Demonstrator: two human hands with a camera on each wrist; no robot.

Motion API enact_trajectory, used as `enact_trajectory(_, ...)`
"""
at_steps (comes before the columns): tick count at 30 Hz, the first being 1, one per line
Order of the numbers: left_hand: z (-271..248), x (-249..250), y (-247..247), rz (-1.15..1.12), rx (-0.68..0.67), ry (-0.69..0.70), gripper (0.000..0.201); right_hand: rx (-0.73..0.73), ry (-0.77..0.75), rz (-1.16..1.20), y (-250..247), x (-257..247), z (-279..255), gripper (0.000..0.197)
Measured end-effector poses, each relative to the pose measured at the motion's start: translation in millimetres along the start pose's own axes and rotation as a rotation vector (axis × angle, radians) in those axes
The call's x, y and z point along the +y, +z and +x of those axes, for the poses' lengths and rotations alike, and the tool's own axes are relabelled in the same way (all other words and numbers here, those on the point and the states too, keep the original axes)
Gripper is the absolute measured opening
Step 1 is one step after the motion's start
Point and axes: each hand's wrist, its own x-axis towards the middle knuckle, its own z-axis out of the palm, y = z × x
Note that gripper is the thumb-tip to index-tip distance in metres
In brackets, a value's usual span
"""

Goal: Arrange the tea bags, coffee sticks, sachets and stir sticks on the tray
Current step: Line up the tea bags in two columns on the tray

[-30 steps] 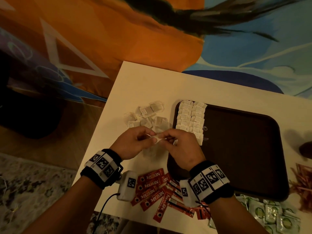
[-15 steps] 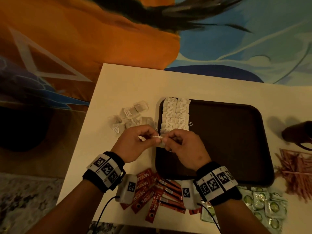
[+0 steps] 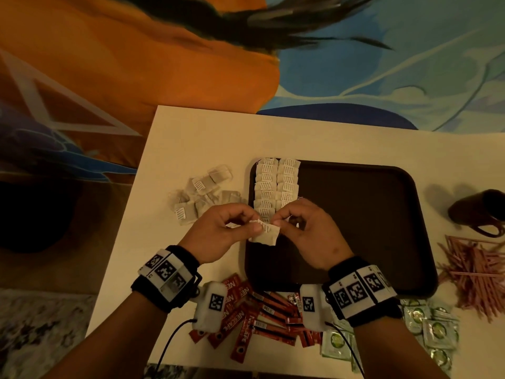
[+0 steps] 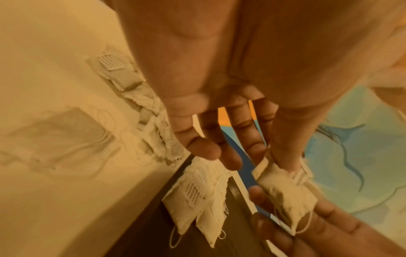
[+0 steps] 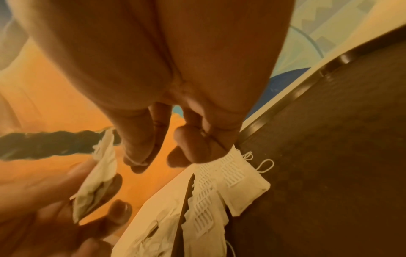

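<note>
**Q:** Head view: what do the hands hold, and where?

**A:** The left hand (image 3: 218, 231) and right hand (image 3: 308, 233) each pinch the top edge of 1 tea bag (image 3: 266, 235) between thumb and fingertip; their other fingers are loosely curled. The bag hangs over the tray's (image 3: 382, 214) left edge, just below 2 rows of laid tea bags (image 3: 276, 184) that fill the tray's far-left corner. Loose tea bags (image 3: 203, 196) lie on the tabletop (image 3: 191, 132) left of the tray. Coffee sticks (image 3: 254, 318) lie along the tabletop's near edge, green sachets (image 3: 431, 332) toward its near-right corner, pink stir sticks (image 3: 475, 272) and a dark mug (image 3: 476, 212) by its right edge.

**Q:** Left wrist view?

**A:** The thumb and a finger pinch the bag's upper edge (image 4: 283, 173); its pouch sags below, string looped at the bottom. The laid rows' near ends (image 4: 197, 196) overlap on the tray.

**Q:** Right wrist view?

**A:** The held bag (image 5: 96, 180) shows edge-on, at left. Whether the right fingertips touch it is unclear here.

**Q:** How will the bag handle?

**A:** Probably very light, limp and tearable, with a string that may snag. Best held by the stiffer sealed top edge or tag, then laid flat, overlapping the last bag.
</note>
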Motion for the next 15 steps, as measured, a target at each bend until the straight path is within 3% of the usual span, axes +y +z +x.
enact_trajectory(5,4.5,-1.7,6.3,-0.129,0.098,-0.010,0.013,-0.129,0.108,0.170,5.8,3.3,-9.3,0.015)
enact_trajectory(10,7.4,-6.0,16.9,-0.064,0.113,-0.029,0.010,-0.194,0.116,0.168,-1.1,3.8,-20.0,0.032)
enact_trajectory(13,9.7,-6.7,22.3,-0.039,0.104,-0.027,0.007,-0.177,0.210,0.164,-12.5,7.3,-19.5,0.043)
enact_trajectory(15,11.6,-5.4,26.0,-0.017,0.082,-0.019,0.006,-0.100,0.187,0.172,-17.5,8.1,-18.4,0.041)
